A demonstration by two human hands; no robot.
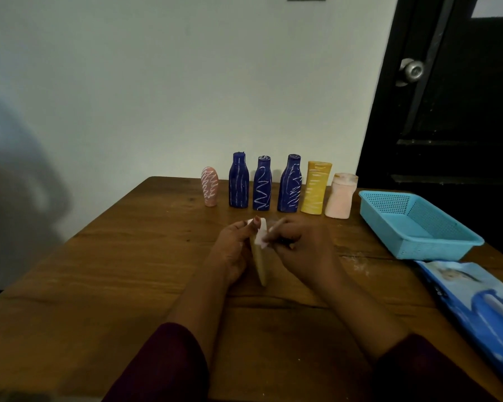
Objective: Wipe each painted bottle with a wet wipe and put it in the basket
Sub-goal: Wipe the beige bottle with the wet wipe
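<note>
Six painted bottles stand upright in a row near the far edge of the table (128, 271), all scribbled with pale lines except the last. From the left they are a pink bottle (210, 187), a left blue bottle (238, 181), a middle blue bottle (262, 184), a right blue bottle (290, 184), a yellow bottle (315, 188) and a peach bottle (341, 197). The pink one stands slightly apart. The other five stand close side by side.

In front of the row, at mid-table, the left hand (233, 250) grips a seventh, cream bottle (259, 265). Its fingers are curled round the body and the thumb lies near the top end. This bottle is seen edge-on and tilted, with its lower end pointing toward the person. Whether that end touches the table cannot be told.

Just to its right, the right hand (299, 245) has its fingers curled on a white wipe (262, 235) and presses it against the upper part of the cream bottle. Both forearms end in dark red sleeves (169, 364).

Further right, a blue basket (389, 195) sits on the table, well apart from the hands and near the peach bottle. A blue wipe pack (476, 300) lies flat just in front of the basket, along the table's right edge. Behind the basket is a dark door (462, 111) with a metal knob (412, 70).
</note>
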